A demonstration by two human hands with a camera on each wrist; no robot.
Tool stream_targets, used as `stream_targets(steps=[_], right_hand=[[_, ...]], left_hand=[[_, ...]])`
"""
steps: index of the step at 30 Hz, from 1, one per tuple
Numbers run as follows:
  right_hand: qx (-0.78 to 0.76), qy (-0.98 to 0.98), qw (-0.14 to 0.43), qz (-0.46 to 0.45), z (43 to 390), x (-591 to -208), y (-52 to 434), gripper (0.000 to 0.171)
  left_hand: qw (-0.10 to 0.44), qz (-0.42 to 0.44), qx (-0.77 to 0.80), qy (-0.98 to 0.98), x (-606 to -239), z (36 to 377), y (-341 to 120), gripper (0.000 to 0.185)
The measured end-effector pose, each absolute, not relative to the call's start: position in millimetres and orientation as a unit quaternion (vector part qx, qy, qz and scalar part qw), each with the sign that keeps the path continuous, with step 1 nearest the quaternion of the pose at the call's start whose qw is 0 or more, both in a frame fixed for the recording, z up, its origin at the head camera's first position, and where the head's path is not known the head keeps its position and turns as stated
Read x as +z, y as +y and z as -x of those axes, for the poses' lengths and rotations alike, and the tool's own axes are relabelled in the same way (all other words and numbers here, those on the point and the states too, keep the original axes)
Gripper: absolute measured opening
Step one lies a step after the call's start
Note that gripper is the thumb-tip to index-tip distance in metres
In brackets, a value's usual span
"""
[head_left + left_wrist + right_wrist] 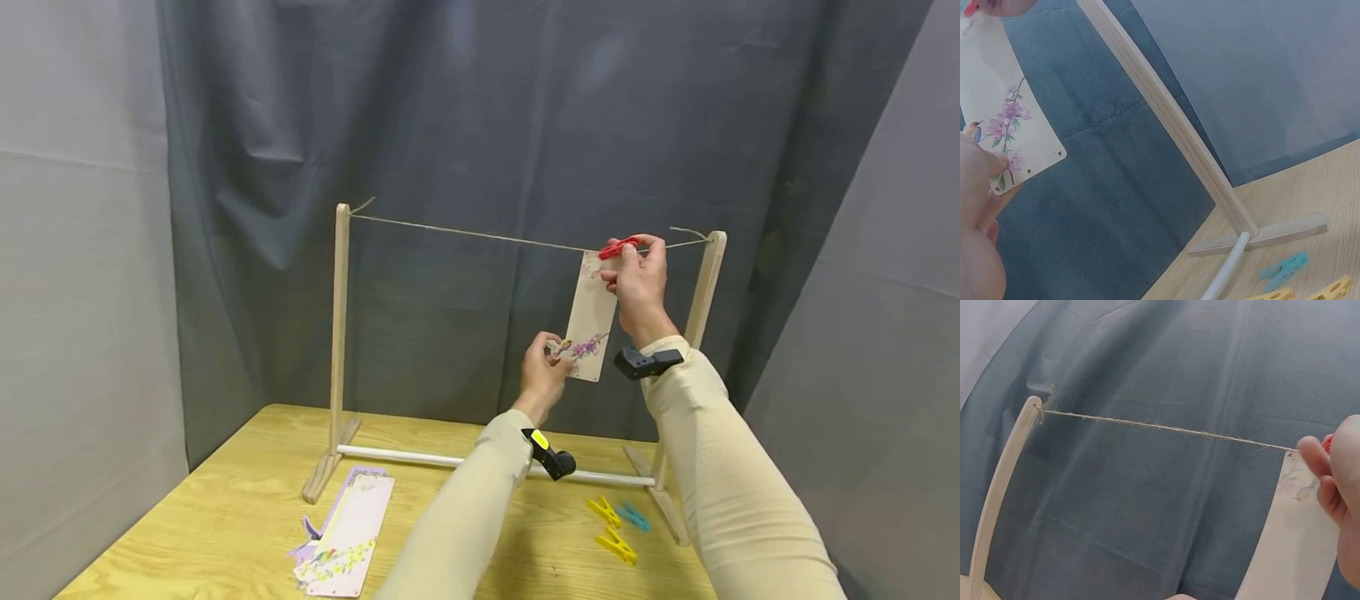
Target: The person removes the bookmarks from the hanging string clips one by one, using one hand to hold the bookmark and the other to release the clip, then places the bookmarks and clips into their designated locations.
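A cream bookmark-like card (592,312) with purple blossoms and a small bird hangs at the string (465,232), slightly tilted. At its top edge is a red clothespin (618,246), pinched by my right hand (641,279); fingers hide part of the peg and the card's upper right corner. Lower down, my left hand (543,371) pinches the card's lower left edge between thumb and fingers. The left wrist view shows the card's flowered lower end (1016,131) beside the left thumb. In the right wrist view the card's top (1297,472) meets the string.
Wooden posts (340,333) hold the string, joined below by a white rod (397,455). Several printed cards (352,533) lie stacked at the table's left. Two yellow clothespins (617,546) and a teal clothespin (633,517) lie near the right post's foot. Grey curtains (450,125) stand behind.
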State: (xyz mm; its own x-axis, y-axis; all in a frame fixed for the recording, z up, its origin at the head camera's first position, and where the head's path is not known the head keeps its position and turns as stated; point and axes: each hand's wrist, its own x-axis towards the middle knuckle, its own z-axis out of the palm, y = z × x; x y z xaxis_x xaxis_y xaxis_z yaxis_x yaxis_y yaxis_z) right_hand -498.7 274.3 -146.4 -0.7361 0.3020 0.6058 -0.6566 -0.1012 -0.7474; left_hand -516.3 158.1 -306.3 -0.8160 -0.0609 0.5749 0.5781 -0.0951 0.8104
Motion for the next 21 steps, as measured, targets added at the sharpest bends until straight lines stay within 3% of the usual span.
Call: stream_targets(steps=[10, 21], right_hand=[[0.811, -0.48, 0.293, -0.159, 499.3, -147.3, 275.2, 0.011], [0.812, -0.483, 0.29, -0.155, 496.0, -147.2, 280.2, 0.01]], left_hand=[[0.229, 0.196, -0.717, -0.628, -307.8, 516.1, 158.1, 0.034], [0.226, 0.181, -0.714, -0.637, -308.6, 516.3, 162.9, 0.033]])
